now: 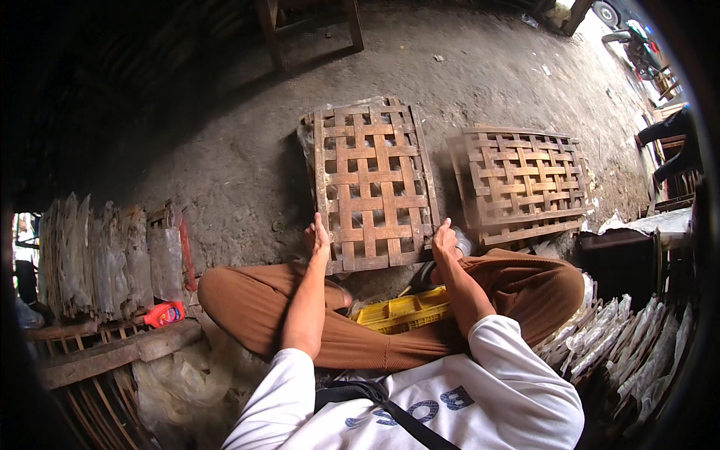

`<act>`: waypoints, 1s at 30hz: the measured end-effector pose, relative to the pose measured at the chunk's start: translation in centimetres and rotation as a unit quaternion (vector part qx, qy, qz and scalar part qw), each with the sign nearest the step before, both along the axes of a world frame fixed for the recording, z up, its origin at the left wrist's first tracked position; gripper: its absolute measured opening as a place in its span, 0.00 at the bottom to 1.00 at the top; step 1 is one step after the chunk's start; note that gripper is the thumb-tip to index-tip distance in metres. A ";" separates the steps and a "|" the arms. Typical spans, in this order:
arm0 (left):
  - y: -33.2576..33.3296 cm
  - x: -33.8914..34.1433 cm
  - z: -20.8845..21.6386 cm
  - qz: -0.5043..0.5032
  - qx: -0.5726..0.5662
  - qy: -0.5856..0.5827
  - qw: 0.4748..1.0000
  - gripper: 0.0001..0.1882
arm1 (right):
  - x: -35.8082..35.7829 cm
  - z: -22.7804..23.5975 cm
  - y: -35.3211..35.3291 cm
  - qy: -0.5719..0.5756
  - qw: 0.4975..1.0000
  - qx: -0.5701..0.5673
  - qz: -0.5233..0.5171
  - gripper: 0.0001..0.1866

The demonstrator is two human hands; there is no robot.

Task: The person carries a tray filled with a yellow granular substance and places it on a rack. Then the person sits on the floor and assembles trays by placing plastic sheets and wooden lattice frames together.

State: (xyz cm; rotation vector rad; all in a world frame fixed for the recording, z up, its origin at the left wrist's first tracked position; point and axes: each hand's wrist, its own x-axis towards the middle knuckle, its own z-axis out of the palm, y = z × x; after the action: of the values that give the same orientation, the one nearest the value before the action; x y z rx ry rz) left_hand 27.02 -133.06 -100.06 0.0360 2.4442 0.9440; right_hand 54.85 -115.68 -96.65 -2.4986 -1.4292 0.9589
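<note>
A rectangular woven bamboo rack [388, 201] lies in front of my crossed legs, its flat slats crossing in an open lattice. My left hand [317, 238] grips its left side near the near corner, thumb pointing forward along the edge. At the opposite near corner, my right hand [445, 238] closes on the right edge. Clear plastic sheeting shows beneath the rack at its far and left edges. To the right lies a stack of similar woven racks [525, 180], apart from the held one. Between my legs sits a yellow plastic crate [401, 311].
Upright racks wrapped in plastic [112, 259] stand at the left, near a red plastic bottle [163, 315] on a wooden beam [112, 358]. More plastic-covered racks [626, 337] crowd the right. A wooden stool [352, 26] stands ahead; a person's dark sleeve [664, 129] shows far right.
</note>
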 end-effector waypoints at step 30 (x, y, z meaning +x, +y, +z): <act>3.6 3.7 -0.8 -0.205 -0.149 0.084 0.964 0.29 | 4.7 -0.9 5.1 0.126 0.956 0.006 0.266 0.26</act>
State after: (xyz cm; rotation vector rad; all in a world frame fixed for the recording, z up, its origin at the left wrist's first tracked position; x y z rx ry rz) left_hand 30.69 -129.43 -100.87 0.5155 2.5622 0.4024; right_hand 59.58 -110.62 -97.54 -1.9116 -2.0438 1.2828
